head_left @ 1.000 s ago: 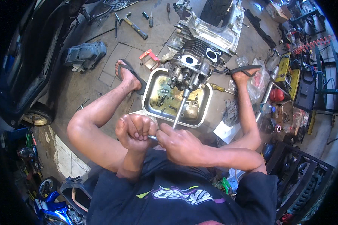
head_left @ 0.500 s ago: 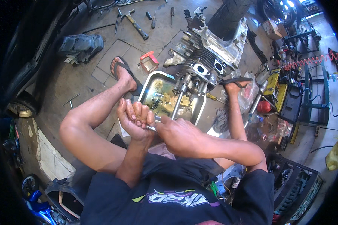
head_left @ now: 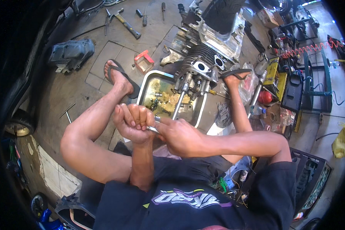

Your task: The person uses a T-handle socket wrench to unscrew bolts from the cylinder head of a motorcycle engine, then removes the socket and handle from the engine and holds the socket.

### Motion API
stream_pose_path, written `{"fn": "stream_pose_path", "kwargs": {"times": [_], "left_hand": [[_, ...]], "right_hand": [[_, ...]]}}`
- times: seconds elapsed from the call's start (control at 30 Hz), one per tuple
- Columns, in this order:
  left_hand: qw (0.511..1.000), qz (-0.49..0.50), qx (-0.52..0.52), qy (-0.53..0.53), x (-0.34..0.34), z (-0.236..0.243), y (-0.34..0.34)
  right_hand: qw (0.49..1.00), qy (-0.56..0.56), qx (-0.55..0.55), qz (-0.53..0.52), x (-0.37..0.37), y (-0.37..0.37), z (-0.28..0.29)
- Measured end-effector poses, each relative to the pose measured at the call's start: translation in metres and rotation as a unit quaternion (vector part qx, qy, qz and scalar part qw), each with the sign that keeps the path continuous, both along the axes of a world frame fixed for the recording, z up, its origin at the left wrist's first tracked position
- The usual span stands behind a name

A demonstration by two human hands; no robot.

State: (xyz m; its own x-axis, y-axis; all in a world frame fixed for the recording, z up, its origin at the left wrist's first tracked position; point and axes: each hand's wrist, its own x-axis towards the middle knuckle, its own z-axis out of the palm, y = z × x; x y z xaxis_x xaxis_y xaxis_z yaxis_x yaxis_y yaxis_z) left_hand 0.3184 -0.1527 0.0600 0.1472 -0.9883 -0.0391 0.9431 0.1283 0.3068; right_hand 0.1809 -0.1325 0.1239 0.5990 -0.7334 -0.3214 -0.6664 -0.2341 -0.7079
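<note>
A long-shafted T-handle wrench [head_left: 179, 104] slants from my hands up to the finned engine cylinder [head_left: 198, 67], its far end meeting the bolts and fittings on the cylinder's near face. My left hand [head_left: 133, 122] is closed on the left side of the crossbar, palm turned up. Wrapped over the crossbar close to the shaft, my right hand [head_left: 184, 136] is closed too and hides that joint. Beneath the shaft lies a shallow white-rimmed tray [head_left: 204, 112] with oily residue and small metal parts in it.
A hammer [head_left: 127, 26] and screwdrivers lie on the floor beyond my left foot, near a grey engine cover [head_left: 71, 55]. By that foot stands a red box [head_left: 143, 62]. A grey glove [head_left: 224, 114] and a yellow toolbox [head_left: 278, 80] are at the right.
The whole view has shifted slightly, so the engine and tray appear a little farther left and higher. Both hands keep their hold on the wrench, and my right elbow sits farther out.
</note>
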Motion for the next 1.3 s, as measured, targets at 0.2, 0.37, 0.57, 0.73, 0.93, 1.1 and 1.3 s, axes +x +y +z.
{"fn": "stream_pose_path", "kwargs": {"times": [0.2, 0.37, 0.57, 0.73, 0.93, 1.1, 1.3], "left_hand": [[0.963, -0.066, -0.192, -0.177, -0.002, 0.022, -0.012], [0.853, -0.055, -0.271, -0.442, -0.015, 0.05, -0.016], [0.704, -0.206, -0.364, -0.575, 0.008, 0.064, -0.034], [0.643, -0.224, -0.44, -0.586, 0.008, 0.067, -0.041], [0.682, -0.23, -0.517, -0.464, -0.025, 0.079, -0.043], [0.631, -0.292, -0.522, -0.494, -0.031, 0.089, -0.044], [0.579, -0.301, -0.525, -0.546, -0.04, 0.089, -0.038]], "right_hand": [[0.955, -0.205, -0.185, -0.108, -0.002, 0.021, -0.048], [0.868, -0.362, -0.281, -0.19, 0.017, 0.023, -0.09], [0.858, -0.347, -0.342, -0.163, 0.017, 0.014, -0.094], [0.854, -0.374, -0.318, -0.173, 0.016, 0.017, -0.086], [0.818, -0.431, -0.343, -0.166, 0.021, 0.021, -0.121], [0.799, -0.413, -0.414, -0.137, 0.033, 0.025, -0.137], [0.721, -0.618, -0.286, -0.125, 0.05, 0.012, -0.152]]}}
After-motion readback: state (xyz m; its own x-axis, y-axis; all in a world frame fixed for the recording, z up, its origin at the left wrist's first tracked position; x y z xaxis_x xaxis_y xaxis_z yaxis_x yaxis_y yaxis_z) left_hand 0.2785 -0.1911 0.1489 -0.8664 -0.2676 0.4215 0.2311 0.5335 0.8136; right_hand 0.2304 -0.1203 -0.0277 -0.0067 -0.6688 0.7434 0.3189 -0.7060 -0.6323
